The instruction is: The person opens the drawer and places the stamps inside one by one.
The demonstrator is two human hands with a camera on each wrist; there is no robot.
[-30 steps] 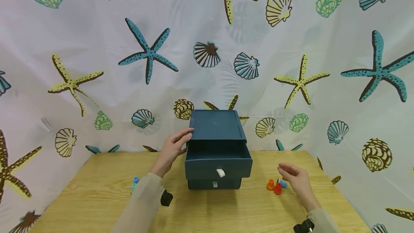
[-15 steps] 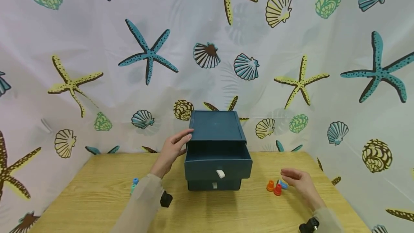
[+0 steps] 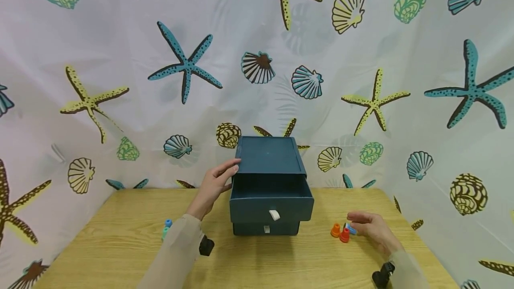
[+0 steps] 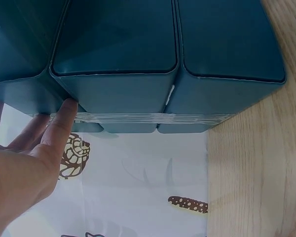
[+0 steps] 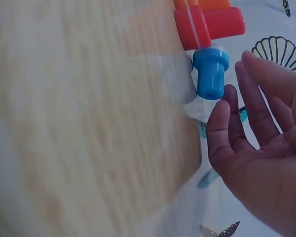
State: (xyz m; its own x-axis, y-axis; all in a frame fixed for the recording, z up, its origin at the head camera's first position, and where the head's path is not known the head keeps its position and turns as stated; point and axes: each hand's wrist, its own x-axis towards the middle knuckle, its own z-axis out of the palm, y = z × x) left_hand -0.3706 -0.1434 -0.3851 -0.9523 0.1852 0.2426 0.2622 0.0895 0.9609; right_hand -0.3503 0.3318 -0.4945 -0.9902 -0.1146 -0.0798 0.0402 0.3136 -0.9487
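Note:
A dark blue drawer unit (image 3: 269,154) stands at the middle of the table, its upper drawer (image 3: 250,209) pulled out and bare inside. My left hand (image 3: 213,187) rests its extended fingers against the unit's left side, as the left wrist view also shows with the fingertips (image 4: 68,109) on the wall. On the right, my right hand (image 3: 374,230) hovers beside a small blue plastic piece (image 5: 210,74), shaped like a toy stamp lying on its side. Thumb and fingers are loosely bent around a gap, with the blue piece just past the fingertips.
Similar orange (image 3: 335,230) and red (image 3: 344,235) pieces stand beside the blue one. Left of the unit, a blue piece (image 3: 168,223) and a teal piece (image 3: 165,233) sit partly behind the left sleeve. A shell-print curtain (image 3: 257,101) hangs behind the table (image 3: 313,262).
My right hand has shifted slightly right and down, then closer to the blue piece. The left hand and the drawer unit stay as they were.

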